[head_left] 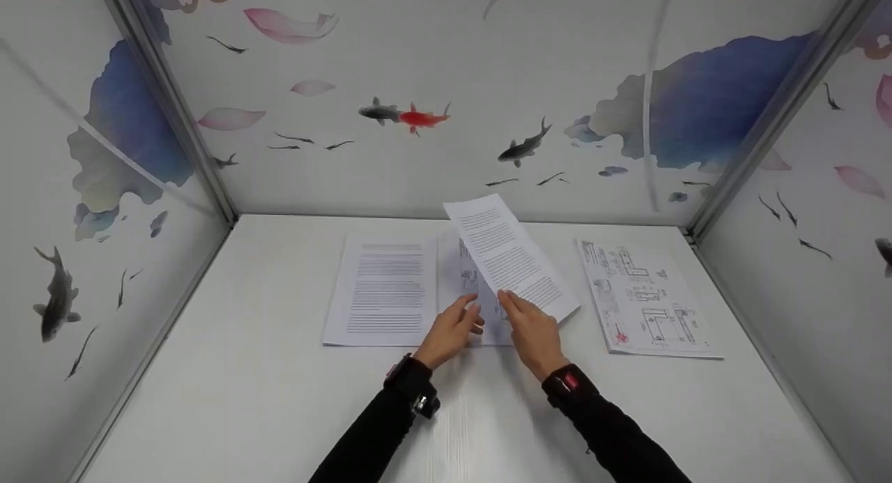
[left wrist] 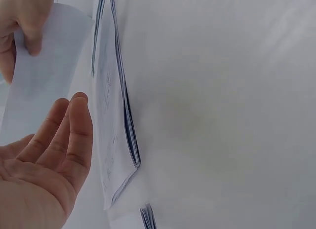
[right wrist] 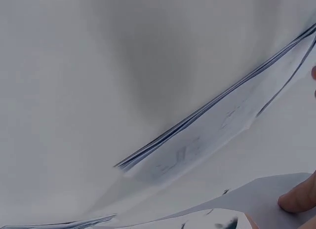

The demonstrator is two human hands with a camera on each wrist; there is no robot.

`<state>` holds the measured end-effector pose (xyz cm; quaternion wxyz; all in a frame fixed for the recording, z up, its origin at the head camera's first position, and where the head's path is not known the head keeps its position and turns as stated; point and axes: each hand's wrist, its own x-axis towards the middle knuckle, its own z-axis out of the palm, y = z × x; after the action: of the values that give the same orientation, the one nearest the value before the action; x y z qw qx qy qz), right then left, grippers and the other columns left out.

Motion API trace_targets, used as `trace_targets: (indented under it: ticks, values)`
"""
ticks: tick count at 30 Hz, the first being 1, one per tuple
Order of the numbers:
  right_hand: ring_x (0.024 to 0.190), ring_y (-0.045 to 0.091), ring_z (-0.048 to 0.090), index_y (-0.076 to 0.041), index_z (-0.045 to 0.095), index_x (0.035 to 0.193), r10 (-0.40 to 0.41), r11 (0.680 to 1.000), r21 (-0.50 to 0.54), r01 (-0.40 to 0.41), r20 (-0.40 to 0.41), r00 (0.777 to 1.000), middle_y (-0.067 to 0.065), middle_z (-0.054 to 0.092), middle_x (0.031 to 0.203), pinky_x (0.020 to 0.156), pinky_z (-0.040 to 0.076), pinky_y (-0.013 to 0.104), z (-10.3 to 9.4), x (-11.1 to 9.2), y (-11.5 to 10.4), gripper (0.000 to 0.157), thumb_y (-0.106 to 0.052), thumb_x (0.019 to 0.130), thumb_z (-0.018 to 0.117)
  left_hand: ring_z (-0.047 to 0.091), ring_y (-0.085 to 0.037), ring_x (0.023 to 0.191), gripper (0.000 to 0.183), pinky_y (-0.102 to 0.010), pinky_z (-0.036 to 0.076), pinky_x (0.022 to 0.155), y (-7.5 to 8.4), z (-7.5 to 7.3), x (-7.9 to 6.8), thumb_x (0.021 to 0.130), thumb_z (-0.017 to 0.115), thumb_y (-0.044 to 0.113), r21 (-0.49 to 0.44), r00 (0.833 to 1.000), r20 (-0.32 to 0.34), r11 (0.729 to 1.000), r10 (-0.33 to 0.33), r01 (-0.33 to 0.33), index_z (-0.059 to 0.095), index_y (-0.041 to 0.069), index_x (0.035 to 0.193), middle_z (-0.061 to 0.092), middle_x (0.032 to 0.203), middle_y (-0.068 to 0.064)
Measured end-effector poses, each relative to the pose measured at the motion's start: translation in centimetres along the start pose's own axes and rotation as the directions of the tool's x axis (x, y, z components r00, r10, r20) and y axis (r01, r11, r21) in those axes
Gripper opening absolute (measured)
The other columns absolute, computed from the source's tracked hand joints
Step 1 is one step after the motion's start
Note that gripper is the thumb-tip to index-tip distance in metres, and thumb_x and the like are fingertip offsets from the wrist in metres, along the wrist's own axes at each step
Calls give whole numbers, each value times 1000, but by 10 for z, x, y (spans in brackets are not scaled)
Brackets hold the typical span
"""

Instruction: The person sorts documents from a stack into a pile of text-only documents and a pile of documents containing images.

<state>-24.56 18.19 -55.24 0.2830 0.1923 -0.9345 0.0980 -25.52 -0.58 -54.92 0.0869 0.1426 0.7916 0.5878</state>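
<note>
Between thumb and fingers, my right hand [head_left: 536, 340] pinches a sheet of printed paper [head_left: 512, 249] by its near left edge. That sheet is raised and tilted over a middle stack of papers [head_left: 449, 260], whose top page carries drawings and is partly covered. My left hand [head_left: 449, 330] is beside it, over the near part of the middle stack. In the left wrist view its fingers [left wrist: 79, 125] are loosely bent, apart from the raised sheet, and hold nothing. The right thumb [right wrist: 298, 195] presses the paper in the right wrist view.
A stack with lined text [head_left: 387, 288] lies at the left, touching or overlapping the middle stack. At the right lies another stack [head_left: 648, 298] with technical drawings and a red mark. Patterned panels [head_left: 446, 65] enclose the white table [head_left: 244, 399] at the back and sides.
</note>
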Motion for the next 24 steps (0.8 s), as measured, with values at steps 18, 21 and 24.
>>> trace_targets:
  ticks: [18,21,24]
  values:
    - [105,26,69,-9,68,124,-130,983,124,139,-75,989,9,70,119,80,58,38,11,13,-53,48,11,80,64,63,-23,103,35,-38,57,80,9,-4,-2,107,36,24,-300,948,-317,952,-39,-61,50,3,131,62,119,-17]
    - [112,26,65,-11,67,125,-58,970,238,54,9,998,9,68,123,88,55,42,10,15,-58,34,-10,92,63,61,-28,104,32,-39,53,86,6,-9,-3,106,35,15,-197,904,-428,977,-12,-80,55,-1,125,62,117,-18]
    - [122,28,59,-14,66,128,66,920,373,-123,162,985,9,64,131,99,48,47,7,18,-59,39,-37,98,57,59,-29,112,33,-40,47,95,1,-19,-5,105,36,11,-145,863,-505,987,-11,-72,55,-2,128,63,120,-17]
